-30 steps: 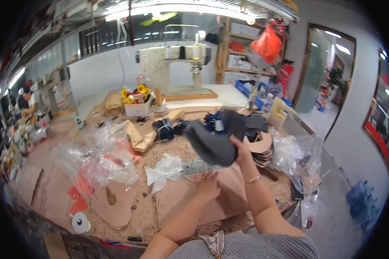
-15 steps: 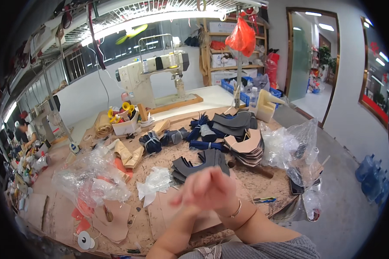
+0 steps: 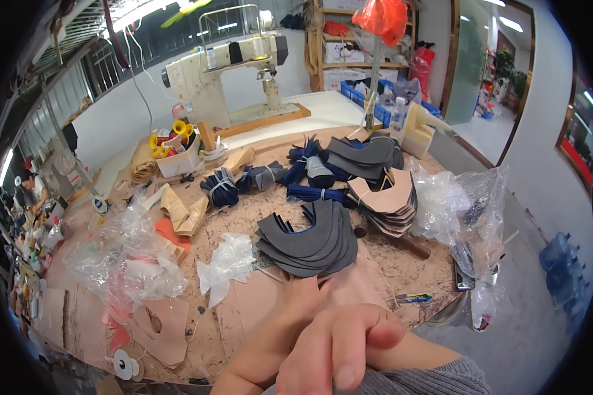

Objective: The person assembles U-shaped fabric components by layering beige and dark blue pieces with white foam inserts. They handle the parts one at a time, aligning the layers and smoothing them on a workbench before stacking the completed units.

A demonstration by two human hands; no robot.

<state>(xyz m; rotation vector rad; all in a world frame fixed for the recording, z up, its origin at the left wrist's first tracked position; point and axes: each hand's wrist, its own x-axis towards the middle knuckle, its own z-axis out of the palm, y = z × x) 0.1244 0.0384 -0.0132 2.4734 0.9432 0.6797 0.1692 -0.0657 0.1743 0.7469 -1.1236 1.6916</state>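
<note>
A stack of dark grey U-shaped pieces with blue inner edges [image 3: 310,240] lies fanned on the worktable [image 3: 244,224], its opening facing away from me. My left hand [image 3: 303,294] reaches to the near edge of this stack and seems to touch it. Its fingertips are hidden there, so a grip cannot be made out. Closer to me, my right hand [image 3: 349,339] is raised above the left forearm, fingers loosely bent and apart, with nothing seen in them. Tan sheet material [image 3: 359,289] lies flat beyond the right hand.
Behind the stack lie blue strip bundles [image 3: 221,187], more grey pieces [image 3: 362,157] and stacked tan pieces [image 3: 385,201]. Crumpled clear plastic [image 3: 132,263] covers the left side; another clear bag [image 3: 441,204] is at right. A utility knife [image 3: 414,298] lies near the right edge. A sewing machine [image 3: 224,82] stands behind.
My hands, earlier together and raised over the grey stack, have separated. The left has lowered to the stack's near edge; the right has come back toward me. The view has tilted down slightly.
</note>
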